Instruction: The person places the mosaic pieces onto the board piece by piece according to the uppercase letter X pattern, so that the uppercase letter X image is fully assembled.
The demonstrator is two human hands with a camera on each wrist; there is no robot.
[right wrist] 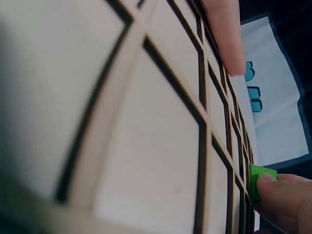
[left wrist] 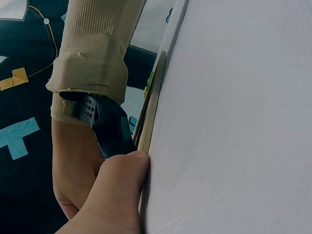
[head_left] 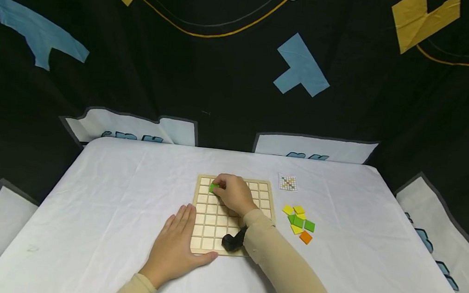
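A square wooden grid board (head_left: 209, 230) lies on the white table. Over its far left part, my right hand (head_left: 236, 194) pinches a green square tile (head_left: 213, 188) between thumb and fingers. In the right wrist view the green tile (right wrist: 261, 179) touches the board's grid, its lower edge partly out of sight. My left hand (head_left: 175, 243) lies with straight fingers along the board's left edge, the thumb against the near edge. The left wrist view shows that thumb (left wrist: 122, 187) touching the board's side (left wrist: 155, 105). The right forearm hides the board's near right part.
Right of the board lies a loose pile of yellow, green and orange tiles (head_left: 298, 221). Behind the pile sits a small printed pattern card (head_left: 287, 182). A black wrist camera (head_left: 233, 242) hangs over the board. A dark curtain (head_left: 231, 85) stands beyond the table.
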